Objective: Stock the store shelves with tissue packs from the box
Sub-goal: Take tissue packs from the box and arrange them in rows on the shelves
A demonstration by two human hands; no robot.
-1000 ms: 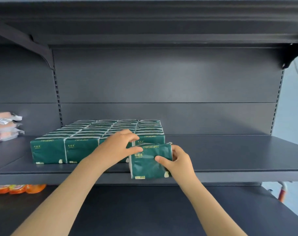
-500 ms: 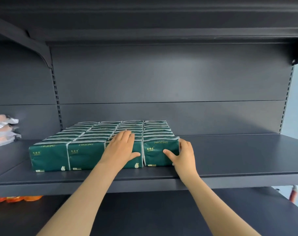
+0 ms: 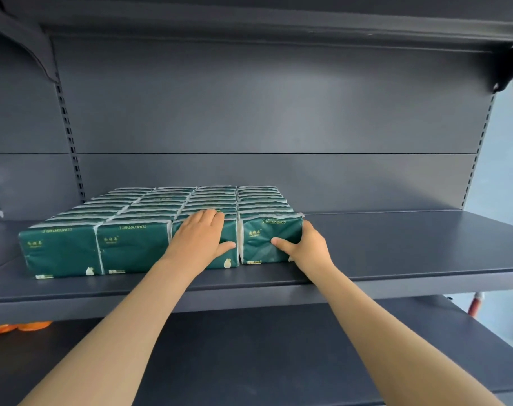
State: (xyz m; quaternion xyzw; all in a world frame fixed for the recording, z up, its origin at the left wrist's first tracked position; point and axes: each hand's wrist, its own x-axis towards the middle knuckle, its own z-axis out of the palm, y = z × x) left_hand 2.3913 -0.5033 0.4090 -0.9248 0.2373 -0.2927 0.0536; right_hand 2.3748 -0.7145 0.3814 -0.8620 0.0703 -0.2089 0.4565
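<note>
A shop: dark metal shelving (image 3: 395, 244) on slotted uprights (image 3: 70, 148), stocked with tidy rows of identical green tissue packs (image 3: 149, 212).

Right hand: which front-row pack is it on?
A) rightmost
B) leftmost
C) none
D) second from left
A: the right hand grips the rightmost pack, thumb on its front face, while the left hand lies flat on the third pack beside it.
</note>
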